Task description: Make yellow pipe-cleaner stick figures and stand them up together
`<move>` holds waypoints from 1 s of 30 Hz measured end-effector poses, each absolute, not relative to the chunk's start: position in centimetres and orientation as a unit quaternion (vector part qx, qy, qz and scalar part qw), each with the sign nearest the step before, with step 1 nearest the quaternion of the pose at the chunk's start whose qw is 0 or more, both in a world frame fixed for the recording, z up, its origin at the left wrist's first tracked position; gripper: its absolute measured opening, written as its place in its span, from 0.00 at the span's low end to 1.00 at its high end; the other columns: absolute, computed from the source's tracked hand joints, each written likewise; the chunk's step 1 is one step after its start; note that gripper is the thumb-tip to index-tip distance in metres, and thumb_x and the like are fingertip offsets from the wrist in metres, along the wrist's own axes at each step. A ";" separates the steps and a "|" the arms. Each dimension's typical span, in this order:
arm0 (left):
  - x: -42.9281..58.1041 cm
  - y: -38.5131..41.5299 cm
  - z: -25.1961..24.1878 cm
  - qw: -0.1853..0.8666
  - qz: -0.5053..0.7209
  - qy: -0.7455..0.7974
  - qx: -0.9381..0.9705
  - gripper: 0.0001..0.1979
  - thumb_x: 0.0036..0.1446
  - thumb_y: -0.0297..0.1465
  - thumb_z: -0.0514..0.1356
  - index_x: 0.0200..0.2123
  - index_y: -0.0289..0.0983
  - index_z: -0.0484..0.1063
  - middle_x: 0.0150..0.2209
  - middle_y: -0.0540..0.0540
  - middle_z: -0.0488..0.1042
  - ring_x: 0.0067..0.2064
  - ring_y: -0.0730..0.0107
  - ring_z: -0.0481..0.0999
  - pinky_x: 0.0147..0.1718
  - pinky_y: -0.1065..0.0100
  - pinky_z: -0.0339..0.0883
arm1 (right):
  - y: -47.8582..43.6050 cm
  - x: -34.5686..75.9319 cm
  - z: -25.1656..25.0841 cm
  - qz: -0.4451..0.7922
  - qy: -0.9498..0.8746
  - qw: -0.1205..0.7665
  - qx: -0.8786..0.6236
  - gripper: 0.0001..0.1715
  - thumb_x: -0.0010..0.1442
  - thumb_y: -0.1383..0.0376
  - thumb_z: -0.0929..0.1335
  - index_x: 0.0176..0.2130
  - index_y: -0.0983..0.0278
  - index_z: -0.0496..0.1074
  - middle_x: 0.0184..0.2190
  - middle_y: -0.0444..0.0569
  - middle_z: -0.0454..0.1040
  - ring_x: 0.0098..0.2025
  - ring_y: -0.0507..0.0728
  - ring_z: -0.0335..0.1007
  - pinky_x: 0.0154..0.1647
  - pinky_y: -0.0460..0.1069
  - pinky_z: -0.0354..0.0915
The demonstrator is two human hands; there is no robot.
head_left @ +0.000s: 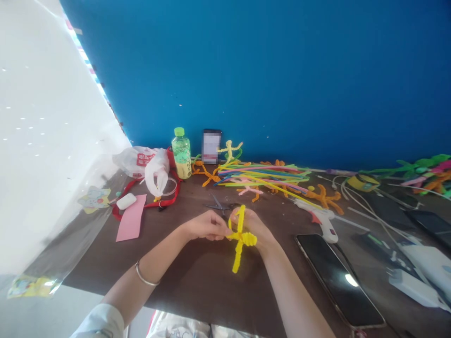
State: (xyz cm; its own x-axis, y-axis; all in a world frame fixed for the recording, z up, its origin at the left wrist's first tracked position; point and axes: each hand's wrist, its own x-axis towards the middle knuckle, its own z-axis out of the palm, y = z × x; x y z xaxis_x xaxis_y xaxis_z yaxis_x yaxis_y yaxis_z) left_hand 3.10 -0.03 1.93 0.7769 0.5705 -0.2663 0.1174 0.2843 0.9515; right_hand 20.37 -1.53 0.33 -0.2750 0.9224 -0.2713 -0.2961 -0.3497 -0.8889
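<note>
Head view, and the left hand (208, 226) is pinching the yellow figure (240, 236) above the brown table (200, 277), nearer than the scissors (221, 208)! The right hand (256, 229) is curling behind it; whether it's gripping, I can't tell.

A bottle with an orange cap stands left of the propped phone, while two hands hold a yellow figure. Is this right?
In the head view, the cap is green, not orange. The bottle stands left of the propped phone; left hand and right hand hold the yellow figure.
</note>
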 end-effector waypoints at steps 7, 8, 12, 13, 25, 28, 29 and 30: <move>3.3 -0.7 3.5 0.575 0.115 0.305 0.750 0.17 0.45 0.42 0.59 0.22 0.32 0.74 0.17 0.48 0.68 0.19 0.79 0.60 0.19 0.75 0.53 | -1.4 22.4 1.6 0.657 -0.452 0.389 -0.460 0.12 0.40 0.60 0.73 0.21 0.66 0.73 0.21 0.46 0.73 0.24 0.50 0.66 0.28 0.46 0.61; 3.3 -0.8 3.6 0.563 0.114 0.306 0.759 0.17 0.45 0.42 0.59 0.23 0.32 0.74 0.17 0.48 0.68 0.20 0.78 0.60 0.19 0.75 0.53 | -1.2 22.9 1.9 0.647 -0.476 0.376 -0.462 0.12 0.41 0.59 0.73 0.22 0.66 0.74 0.22 0.47 0.74 0.24 0.51 0.66 0.29 0.46 0.61; 3.4 -1.2 3.9 0.487 0.156 0.315 0.800 0.17 0.47 0.41 0.57 0.22 0.31 0.74 0.18 0.50 0.67 0.20 0.79 0.56 0.19 0.75 0.50 | -0.1 24.3 4.1 0.562 -0.593 0.303 -0.491 0.13 0.44 0.57 0.71 0.25 0.64 0.77 0.26 0.49 0.76 0.32 0.56 0.69 0.35 0.49 0.61; 3.4 -1.3 3.9 0.463 0.171 0.314 0.811 0.16 0.48 0.40 0.57 0.21 0.32 0.74 0.17 0.50 0.66 0.20 0.80 0.54 0.19 0.75 0.49 | 0.3 24.4 4.9 0.541 -0.619 0.283 -0.495 0.12 0.44 0.57 0.70 0.26 0.63 0.77 0.28 0.49 0.76 0.34 0.57 0.69 0.36 0.50 0.60; 3.8 0.4 1.0 0.386 0.415 0.466 0.680 0.12 0.53 0.34 0.53 0.23 0.36 0.71 0.21 0.48 0.70 0.22 0.75 0.64 0.24 0.74 0.54 | 0.2 18.1 9.1 -0.036 -0.817 0.308 -0.487 0.08 0.53 0.65 0.66 0.27 0.57 0.76 0.31 0.47 0.74 0.40 0.59 0.63 0.41 0.54 0.53; 4.0 0.9 0.1 0.452 0.461 0.470 0.602 0.11 0.52 0.33 0.52 0.27 0.35 0.71 0.22 0.48 0.71 0.21 0.75 0.66 0.24 0.73 0.57 | -1.4 17.5 6.2 -0.168 -0.786 0.350 -0.482 0.11 0.55 0.68 0.65 0.35 0.55 0.75 0.35 0.47 0.74 0.40 0.57 0.63 0.39 0.52 0.52; 4.1 1.0 -0.2 0.472 0.474 0.467 0.578 0.10 0.52 0.33 0.53 0.28 0.34 0.71 0.22 0.48 0.70 0.21 0.76 0.66 0.24 0.73 0.58 | -1.8 17.5 5.1 -0.185 -0.785 0.359 -0.469 0.13 0.55 0.69 0.65 0.38 0.54 0.74 0.34 0.46 0.74 0.38 0.56 0.63 0.38 0.51 0.52; 4.1 1.1 -0.4 0.493 0.487 0.463 0.552 0.10 0.51 0.33 0.54 0.28 0.34 0.71 0.21 0.49 0.70 0.21 0.76 0.66 0.24 0.73 0.59 | -2.2 17.5 3.9 -0.187 -0.788 0.367 -0.457 0.14 0.55 0.70 0.66 0.39 0.55 0.74 0.33 0.46 0.74 0.35 0.55 0.64 0.37 0.50 0.53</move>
State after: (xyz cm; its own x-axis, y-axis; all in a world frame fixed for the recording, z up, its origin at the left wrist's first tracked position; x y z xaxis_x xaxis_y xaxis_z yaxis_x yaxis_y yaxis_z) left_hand 4.15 1.12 -0.38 0.0954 0.9922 0.0806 0.0302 -0.0838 0.9960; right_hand 17.45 -2.17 3.95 -0.3125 0.5836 0.7495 0.8584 0.5113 -0.0402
